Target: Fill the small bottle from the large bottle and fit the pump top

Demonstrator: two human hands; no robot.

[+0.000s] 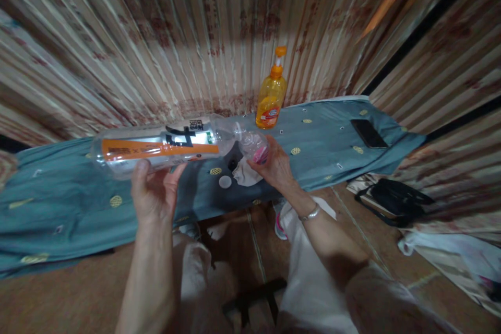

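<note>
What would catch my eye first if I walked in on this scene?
A big clear bottle with an orange label, held sideways over the blue-covered table by the left hand. The right hand holds a small cup at its mouth. Behind stands an orange pump bottle.

Bare forearms; silver bracelet (310, 213) on right wrist; light, whitish trousers (309, 276)

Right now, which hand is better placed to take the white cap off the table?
Probably neither is free, but the right hand is closer: it holds the small bottle just above the white cap. The left hand supports the big bottle, farther away.
</note>
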